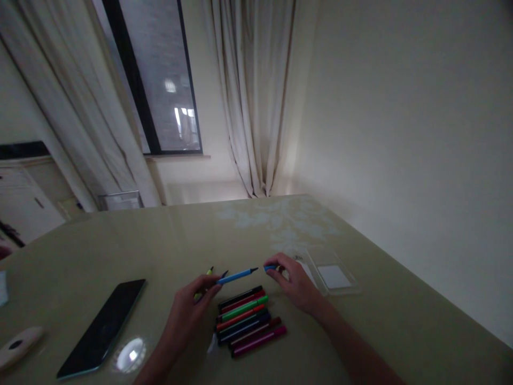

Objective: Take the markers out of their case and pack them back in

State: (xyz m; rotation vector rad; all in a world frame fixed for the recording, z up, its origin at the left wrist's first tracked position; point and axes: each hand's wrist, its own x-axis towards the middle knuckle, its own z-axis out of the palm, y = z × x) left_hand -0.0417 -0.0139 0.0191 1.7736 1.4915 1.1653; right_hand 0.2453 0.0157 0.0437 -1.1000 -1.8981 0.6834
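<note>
Blue pen and cap held end to end. We observe the blue pen (237,276) in the grasp of the left hand (190,302), whose thumb and fingers are pinched near the rear of the barrel. Its long axis runs from the left hand toward the right, rising slightly away from the wearer, with the dark tip bare. Directly opposite, the right hand (298,286) pinches the small blue cap (270,267) between thumb and fingers. We note a narrow gap between tip and cap; the two are nearly in line, apart and not touching, and the tip lies nearer to the fingers of the right hand than to those of the left. A yellow pen (210,271) and a dark-tipped pen (224,274) project beyond the left hand's fingers, and we judge them to be held there too. Nearer the wearer, between the forearms, we find a row of capped pens (244,315) lying side by side on the surface (180,235). Just beyond and right of the right hand rests a clear plastic case (323,258).
</note>
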